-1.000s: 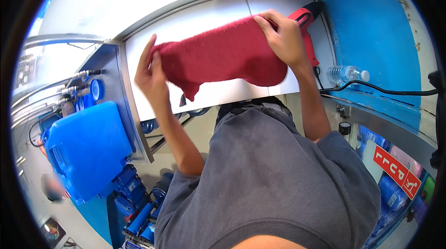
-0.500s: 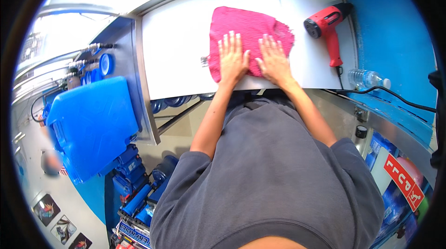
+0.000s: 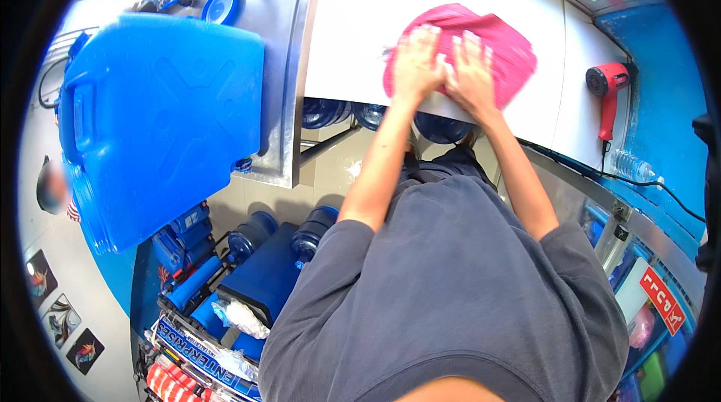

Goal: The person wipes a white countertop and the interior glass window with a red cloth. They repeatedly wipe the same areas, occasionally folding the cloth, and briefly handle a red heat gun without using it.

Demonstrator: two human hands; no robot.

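My left hand (image 3: pixel 419 64) lies flat on a pink cloth (image 3: pixel 512 45), fingers stretched forward. Beside it, my right hand (image 3: pixel 472 75) also rests open on the cloth, its thumb side close to or touching the left hand. The cloth is spread on a white counter top (image 3: pixel 360 19), its fabric bunched and slightly blurred at the right. A small pale tag shows at its left edge. Both palms press from above; neither hand grips the fabric.
Left of the counter, a large blue jerrycan (image 3: pixel 173 109) stands by a metal sink edge (image 3: pixel 289 79). A red and black heat gun (image 3: pixel 610 90) with a cord and a clear plastic bottle (image 3: pixel 635 167) are at right. Blue water jugs (image 3: pixel 443 128) sit underneath.
Both hands and the cloth have moved left along the counter, away from the heat gun. My hands are closer together. The view has shifted left, bringing the jerrycan nearer.
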